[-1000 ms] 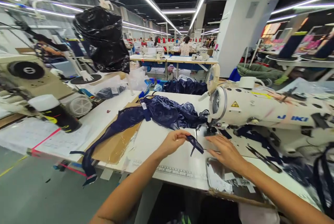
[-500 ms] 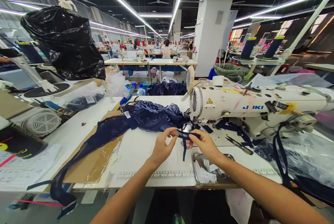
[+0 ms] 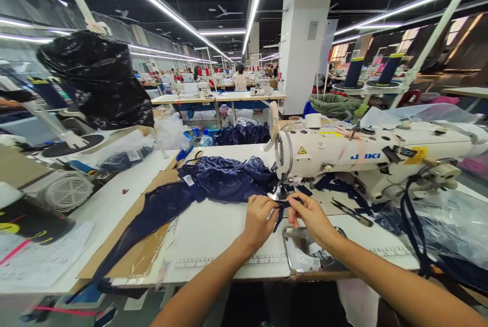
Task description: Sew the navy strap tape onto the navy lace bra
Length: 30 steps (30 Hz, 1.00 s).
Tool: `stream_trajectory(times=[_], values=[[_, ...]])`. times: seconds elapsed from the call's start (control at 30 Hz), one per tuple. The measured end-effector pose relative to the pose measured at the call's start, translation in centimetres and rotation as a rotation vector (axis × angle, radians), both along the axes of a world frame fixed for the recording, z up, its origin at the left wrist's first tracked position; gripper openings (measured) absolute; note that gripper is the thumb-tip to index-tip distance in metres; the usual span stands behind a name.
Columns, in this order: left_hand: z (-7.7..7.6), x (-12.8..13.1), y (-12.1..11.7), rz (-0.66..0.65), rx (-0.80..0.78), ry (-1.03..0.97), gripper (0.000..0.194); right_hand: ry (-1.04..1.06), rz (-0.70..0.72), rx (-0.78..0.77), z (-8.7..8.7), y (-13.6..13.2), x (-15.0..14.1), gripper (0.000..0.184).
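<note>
Just in front of the needle area of a white sewing machine point(image 3: 328, 149), both my hands work on the edge of a navy garment point(image 3: 224, 179) with shiny and sheer parts, which looks like a bra. My left hand point(image 3: 261, 219) is closed on a narrow navy band, its fingers curled over the fabric. Close by on the right, my right hand point(image 3: 310, 216) pinches the band's other end between thumb and forefinger. A loose strap end point(image 3: 279, 223) hangs between the hands. Leftward, the garment spreads over the table, its long tail point(image 3: 125, 238) reaching the front edge.
A metal tray point(image 3: 286, 256) with white labels sits below my right hand. Dark tweezers point(image 3: 351, 212) and navy scraps point(image 3: 343, 187) lie to its right. Cardboard point(image 3: 152, 250) lies under the garment's tail. A black plastic bag point(image 3: 99, 80) hangs at left.
My left hand has moved right, nearer the machine and my right hand, and its fingers have closed over the band. The garment's tail has been drawn up toward the table. The view has shifted slightly.
</note>
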State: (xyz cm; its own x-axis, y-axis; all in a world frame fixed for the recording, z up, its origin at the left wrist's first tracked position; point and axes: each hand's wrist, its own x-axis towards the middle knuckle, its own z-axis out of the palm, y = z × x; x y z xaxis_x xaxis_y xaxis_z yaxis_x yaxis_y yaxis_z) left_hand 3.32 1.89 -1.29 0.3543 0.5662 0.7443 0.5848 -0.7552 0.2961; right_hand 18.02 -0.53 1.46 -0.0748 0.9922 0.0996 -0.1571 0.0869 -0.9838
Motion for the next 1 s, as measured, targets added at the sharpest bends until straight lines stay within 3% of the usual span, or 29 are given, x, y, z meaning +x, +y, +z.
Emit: stream_trajectory(times=[0.1, 0.23, 0.3, 0.4, 0.5, 0.63, 0.8, 1.0], values=[[-0.5, 0.2, -0.6, 0.001, -0.094, -0.085, 0.012, -0.131, -0.022, 0.002, -0.4, -0.2, 0.5, 0.04], [-0.5, -0.1, -1.3, -0.023, -0.351, -0.259, 0.012, -0.331, 0.072, 0.034, -0.9, -0.1, 0.8, 0.042], [-0.3, -0.4, -1.6, -0.07, -0.402, -0.267, 0.012, -0.375, 0.093, 0.079, -1.1, 0.2, 0.7, 0.044], [-0.5, -1.1, -1.7, -0.115, -0.388, -0.203, 0.011, -0.405, 0.056, 0.125, -1.5, 0.8, 0.5, 0.043], [-1.2, -1.7, -1.8, -0.116, -0.328, -0.096, 0.029, -0.417, 0.044, 0.125, -2.3, 1.9, 0.4, 0.04], [-1.9, -2.3, -2.1, -0.078, -0.204, 0.013, 0.025, -0.419, 0.042, 0.154, -5.0, 4.3, -0.4, 0.039], [-2.0, -2.3, -3.1, -0.085, -0.13, -0.061, 0.019, -0.432, 0.0, 0.29, -8.6, 8.8, -3.0, 0.045], [-3.3, -1.8, -4.2, -0.281, -0.239, -0.202, 0.012, -0.495, -0.101, 0.363, -8.7, 13.8, -6.0, 0.039]])
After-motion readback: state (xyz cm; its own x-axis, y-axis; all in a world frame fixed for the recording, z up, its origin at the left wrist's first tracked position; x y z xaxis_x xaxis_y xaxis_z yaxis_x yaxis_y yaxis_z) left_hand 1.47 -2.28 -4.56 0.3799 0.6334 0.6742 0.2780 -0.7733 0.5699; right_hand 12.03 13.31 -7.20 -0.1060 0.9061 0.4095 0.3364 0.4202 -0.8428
